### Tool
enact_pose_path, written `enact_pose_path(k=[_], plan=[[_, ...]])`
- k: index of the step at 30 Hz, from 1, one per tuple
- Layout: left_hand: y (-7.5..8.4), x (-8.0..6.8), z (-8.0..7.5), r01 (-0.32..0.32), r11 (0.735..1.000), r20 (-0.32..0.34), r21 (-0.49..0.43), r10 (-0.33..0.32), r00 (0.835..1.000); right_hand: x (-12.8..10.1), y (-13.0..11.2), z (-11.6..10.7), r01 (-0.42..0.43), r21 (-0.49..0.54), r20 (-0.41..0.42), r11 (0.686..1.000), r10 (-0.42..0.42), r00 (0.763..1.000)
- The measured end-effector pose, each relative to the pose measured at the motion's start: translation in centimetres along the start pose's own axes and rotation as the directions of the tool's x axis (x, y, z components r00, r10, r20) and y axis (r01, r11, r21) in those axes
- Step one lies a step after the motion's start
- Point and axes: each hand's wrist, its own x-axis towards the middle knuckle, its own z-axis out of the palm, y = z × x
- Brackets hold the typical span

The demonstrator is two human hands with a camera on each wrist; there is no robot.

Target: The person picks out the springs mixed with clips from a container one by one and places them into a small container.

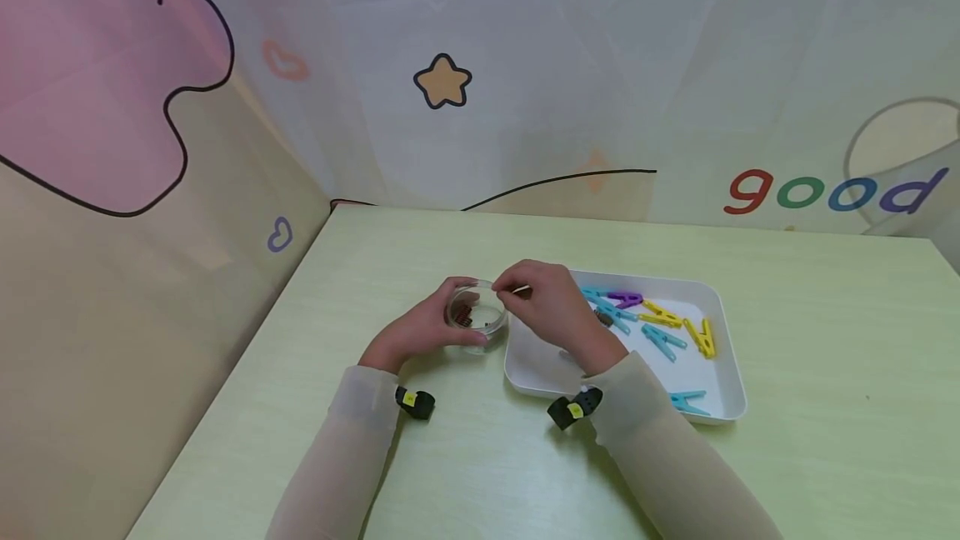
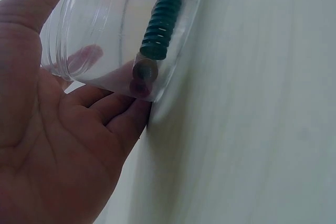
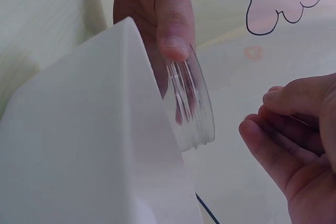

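Observation:
My left hand [image 1: 423, 323] grips a clear round jar [image 2: 113, 3] around its side, thumb and fingers on opposite sides. Inside lie a green coil spring [image 2: 160, 27] and reddish-brown pieces [image 1: 463, 316], with round ends showing through the plastic. Over the mouth's right edge hovers my right hand [image 1: 543, 298]. Its thumb and fingertips are bent close together, with nothing visible between them. In the right wrist view the jar's threaded rim [image 3: 197, 103] stands apart from those fingertips. My right wrist passes over the left part of a white tray [image 1: 517, 369].
Blue clothespins [image 1: 663, 342], yellow clothespins [image 1: 702, 337] and a purple clothespin [image 1: 626, 299] lie spread in the tray. A small dark coiled piece [image 1: 603, 317] sits beside my right wrist. The pale table [image 1: 832, 357] meets a printed wall cloth [image 1: 540, 90] at the back.

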Motion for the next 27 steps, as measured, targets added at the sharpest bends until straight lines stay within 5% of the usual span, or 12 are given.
enact_pose_path(k=[17,27], plan=[[0.5,-0.2,0.0,0.023,1.000,-0.006,-0.005,-0.023,1.000,0.1,0.1,-1.4,0.026,0.020,-0.078,0.999,-0.025,0.997],[0.4,-0.1,0.0,0.024,1.000,-0.011,0.006,-0.024,1.000,0.0,0.2,-2.7,-0.052,0.012,-0.099,0.999,0.053,0.994]])
